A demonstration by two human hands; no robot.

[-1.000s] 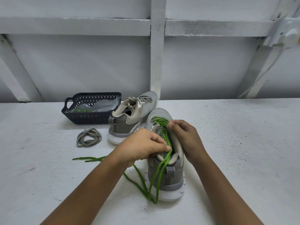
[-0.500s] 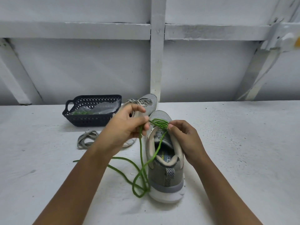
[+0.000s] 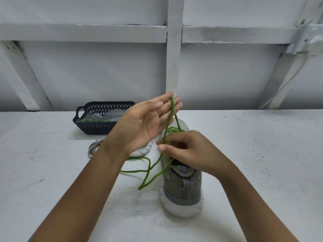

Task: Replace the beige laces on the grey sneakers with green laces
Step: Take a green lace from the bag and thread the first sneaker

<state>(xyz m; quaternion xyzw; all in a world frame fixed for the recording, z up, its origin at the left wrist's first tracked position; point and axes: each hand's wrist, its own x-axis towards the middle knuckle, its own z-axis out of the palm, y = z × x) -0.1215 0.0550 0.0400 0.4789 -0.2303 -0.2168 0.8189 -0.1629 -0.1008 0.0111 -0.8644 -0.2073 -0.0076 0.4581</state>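
On the white table [image 3: 262, 163]: the near grey sneaker [image 3: 181, 187] stands upright, heel toward the camera and toe pointing away.
green lace [image 3: 148, 173]: it is threaded through the front eyelets of the near grey sneaker. It rises from there to the fingertips of the left hand, then drops past the right hand. Its loose end lies in loops on the table just left of the sneaker.
left hand [image 3: 146, 124]: raised above and to the left of the sneaker, with the palm turned to the camera. The fingers are straight and released. The lace hangs over the fingertips, slotted between two of them and not gripped.
right hand [image 3: 190, 152]: low over the sneaker's opening, below and to the right of the left hand, with the fingers curled. Thumb and index finger pinch the strand that comes down from the left hand.
second grey sneaker [image 3: 141, 151]: behind the left hand and mostly hidden, so only a strip of white sole shows.
beige lace [image 3: 92, 147]: bunched on the table just left of the left wrist, partly covered by it.
dark basket [image 3: 97, 127]: at the back of the table, well apart from the right hand. It holds a clear bag with something green inside.
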